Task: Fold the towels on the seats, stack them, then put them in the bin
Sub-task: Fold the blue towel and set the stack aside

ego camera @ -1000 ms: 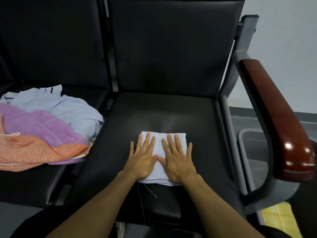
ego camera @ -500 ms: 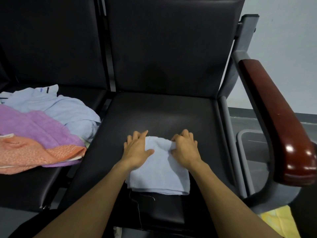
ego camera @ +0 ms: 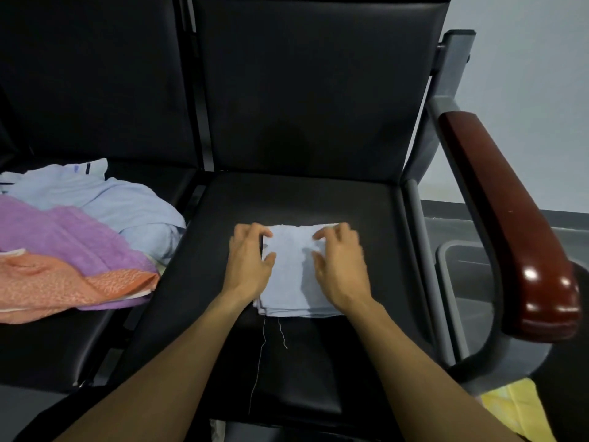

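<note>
A folded light blue towel [ego camera: 294, 275] lies on the black right seat [ego camera: 302, 199], with loose threads hanging from its near edge. My left hand [ego camera: 250, 260] grips the towel's left side near the far corner, fingers curled and thumb on top. The fingers of my right hand [ego camera: 341, 263] curl over the far right corner; this hand is blurred. On the left seat lies a loose pile: a pale blue towel [ego camera: 105, 202], a purple towel [ego camera: 63, 237] and an orange towel [ego camera: 63, 285]. A grey bin [ego camera: 462, 260] stands on the floor right of the seat.
A brown wooden armrest [ego camera: 510, 218] on a grey frame runs along the right side, above the bin. A yellow cloth [ego camera: 516, 406] lies on the floor at the bottom right. Black seat backs rise behind both seats.
My hands went from pressing flat on the towel to curling round its far edge. Now they sit further apart at the far corners, and the towel lies squarer.
</note>
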Available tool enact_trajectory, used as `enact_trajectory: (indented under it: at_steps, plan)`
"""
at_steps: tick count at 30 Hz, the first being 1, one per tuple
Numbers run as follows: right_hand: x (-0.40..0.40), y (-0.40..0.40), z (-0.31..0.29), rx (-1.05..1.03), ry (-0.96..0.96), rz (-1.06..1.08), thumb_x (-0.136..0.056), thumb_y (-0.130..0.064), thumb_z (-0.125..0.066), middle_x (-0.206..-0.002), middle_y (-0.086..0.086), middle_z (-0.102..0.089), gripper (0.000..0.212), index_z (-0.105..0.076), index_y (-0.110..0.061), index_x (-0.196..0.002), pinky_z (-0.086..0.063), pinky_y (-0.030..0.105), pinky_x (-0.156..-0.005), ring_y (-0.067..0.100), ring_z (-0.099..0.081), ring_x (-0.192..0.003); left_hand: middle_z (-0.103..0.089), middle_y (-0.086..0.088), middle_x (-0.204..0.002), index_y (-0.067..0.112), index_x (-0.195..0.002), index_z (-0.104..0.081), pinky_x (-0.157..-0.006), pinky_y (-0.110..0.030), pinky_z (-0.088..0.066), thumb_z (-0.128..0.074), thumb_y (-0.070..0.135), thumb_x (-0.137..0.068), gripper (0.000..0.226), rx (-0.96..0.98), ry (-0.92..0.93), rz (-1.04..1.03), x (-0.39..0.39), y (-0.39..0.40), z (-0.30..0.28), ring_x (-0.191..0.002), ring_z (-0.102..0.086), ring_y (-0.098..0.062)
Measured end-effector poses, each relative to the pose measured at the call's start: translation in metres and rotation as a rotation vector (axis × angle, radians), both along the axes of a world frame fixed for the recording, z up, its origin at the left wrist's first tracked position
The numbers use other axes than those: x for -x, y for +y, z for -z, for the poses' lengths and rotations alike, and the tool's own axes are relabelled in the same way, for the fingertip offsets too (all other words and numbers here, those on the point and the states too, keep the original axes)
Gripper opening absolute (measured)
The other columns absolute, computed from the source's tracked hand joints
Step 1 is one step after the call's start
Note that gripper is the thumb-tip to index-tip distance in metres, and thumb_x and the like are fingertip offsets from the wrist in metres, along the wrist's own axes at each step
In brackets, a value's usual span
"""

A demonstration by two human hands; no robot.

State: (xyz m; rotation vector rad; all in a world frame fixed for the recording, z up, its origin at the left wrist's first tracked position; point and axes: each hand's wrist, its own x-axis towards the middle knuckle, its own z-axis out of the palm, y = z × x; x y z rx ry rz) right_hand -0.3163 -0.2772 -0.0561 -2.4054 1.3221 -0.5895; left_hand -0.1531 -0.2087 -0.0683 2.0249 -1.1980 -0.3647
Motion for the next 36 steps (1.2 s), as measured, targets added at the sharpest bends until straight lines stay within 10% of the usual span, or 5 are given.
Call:
enact_trajectory:
  at_steps: [4, 9, 16, 28, 36]
  plan:
    - [-0.010, 0.024, 0.023, -0.099, 0.364, -0.207, -0.100, -0.031, -0.048, -0.146, 0.012, -0.035, 0.043, -0.043, -0.018, -0.141, -0.031, 0.044, -0.108, 0.031, -0.032, -0.134, -0.058, 0.006, -0.127, 0.023, -0.124, -0.061, -0.106, -0.031, -0.039, -0.064, 0.019, -0.096, 0.029, -0.232, -0.187, 0.231, 0.006, 0.008, 0.008, -0.125, -0.048, -0.017]
    - [-0.012, 0.011, 0.046, -0.211, 0.485, -0.209, -0.108, -0.037, -0.025, -0.165, 0.012, 0.018, 0.059, 0.000, -0.021, -0.160, 0.010, 0.055, -0.119, 0.028, 0.020, -0.152, -0.008, 0.007, -0.169, 0.027, -0.160, -0.017, -0.126, -0.044, -0.003, -0.046, 0.028, -0.106, 0.062, -0.485, -0.304, 0.433, 0.006, 0.002, 0.022, -0.156, -0.003, -0.015]
    - [-0.032, -0.040, 0.064, -0.119, 0.502, -0.170, -0.108, -0.043, -0.015, -0.161, 0.007, 0.032, 0.062, 0.017, -0.024, -0.157, 0.018, 0.052, -0.118, 0.023, 0.032, -0.147, 0.020, 0.011, -0.166, 0.028, -0.161, 0.008, -0.121, -0.054, 0.017, -0.030, 0.020, -0.108, 0.065, -0.500, -0.414, 0.420, -0.010, -0.048, 0.039, -0.152, 0.024, -0.019]
    - [-0.059, -0.053, 0.017, -0.115, 0.238, -0.061, -0.100, -0.018, -0.043, -0.164, 0.009, -0.017, 0.053, -0.032, -0.017, -0.152, -0.009, 0.050, -0.122, 0.026, -0.012, -0.151, 0.005, 0.007, -0.169, 0.028, -0.160, -0.016, -0.126, -0.048, 0.003, -0.048, 0.017, -0.101, 0.068, -0.394, -0.214, 0.299, -0.031, -0.043, 0.012, -0.156, 0.005, -0.025]
    - [-0.160, 0.053, -0.018, -0.149, 0.146, -0.403, -0.094, -0.023, -0.060, -0.130, 0.008, -0.057, 0.032, -0.062, -0.017, -0.126, -0.042, 0.044, -0.104, 0.029, -0.050, -0.123, -0.050, -0.007, -0.136, 0.022, -0.131, -0.053, -0.103, -0.044, -0.036, -0.056, 0.021, -0.095, 0.037, -0.540, -0.361, 0.065, -0.124, 0.085, -0.033, -0.125, -0.044, -0.031]
